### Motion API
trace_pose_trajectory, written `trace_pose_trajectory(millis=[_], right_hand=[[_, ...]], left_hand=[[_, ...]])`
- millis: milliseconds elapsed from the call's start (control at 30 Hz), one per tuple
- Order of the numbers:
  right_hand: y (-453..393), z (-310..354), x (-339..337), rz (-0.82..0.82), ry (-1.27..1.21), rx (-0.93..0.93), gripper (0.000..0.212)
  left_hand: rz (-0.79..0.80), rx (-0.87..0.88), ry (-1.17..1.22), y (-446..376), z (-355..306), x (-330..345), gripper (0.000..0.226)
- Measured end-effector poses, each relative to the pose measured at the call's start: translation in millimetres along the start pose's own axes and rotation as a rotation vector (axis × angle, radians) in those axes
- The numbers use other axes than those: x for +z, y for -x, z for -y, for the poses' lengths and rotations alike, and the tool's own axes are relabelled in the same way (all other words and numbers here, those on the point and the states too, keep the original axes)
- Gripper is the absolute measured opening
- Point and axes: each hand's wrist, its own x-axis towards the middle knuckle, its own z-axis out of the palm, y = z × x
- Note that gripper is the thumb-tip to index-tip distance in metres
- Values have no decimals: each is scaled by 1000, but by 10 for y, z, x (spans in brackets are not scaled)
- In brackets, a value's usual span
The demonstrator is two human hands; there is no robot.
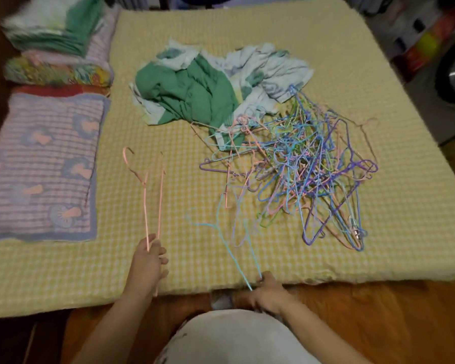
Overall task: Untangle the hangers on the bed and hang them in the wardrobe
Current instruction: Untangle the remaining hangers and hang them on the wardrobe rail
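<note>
The bed [378,74] spreads beyond both hands. Pillows [42,164] lie beyond the left hand [149,261], crumpled bedding [195,93] beyond the right hand [269,291], against the tangled hangers [307,164]. Left grips a pink hanger [145,203]; right grips a blue hanger [231,250].

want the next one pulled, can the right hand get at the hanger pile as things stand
Probably not yet: the right hand already grips a blue hanger. The hanger pile lies uncovered ahead of it.
</note>
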Motion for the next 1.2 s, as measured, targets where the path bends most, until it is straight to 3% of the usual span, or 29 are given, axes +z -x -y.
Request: trace_pose_trajectory(millis=[100,133,333,533,700,867,1067,1200], right_hand=[[294,366,-220,257,-515,21,27],[372,510,-320,319,-602,0,29],[702,1249,-732,717,-679,-121,37],[843,1259,-686,795,-882,-114,39],[845,1110,-909,445,-744,-324,45],[1075,1109,-1369,-55,-577,-581,39],[1463,796,-2032,-619,-701,-542,23],[1754,11,-1984,-834,-924,-394,24]], left_hand=[[-32,73,84,34,-311,-109,27],[-55,106,96,39,-412,-149,27],[-118,218,142,252,-886,-112,29],[-191,240,140,520,-824,-80,31],[-153,305,57,709,-856,46,41],[95,373,-47,794,-1218,679,49],[693,506,-300,1134,-1786,1909,42],[1095,399,-488,1460,-1655,2496,41]])
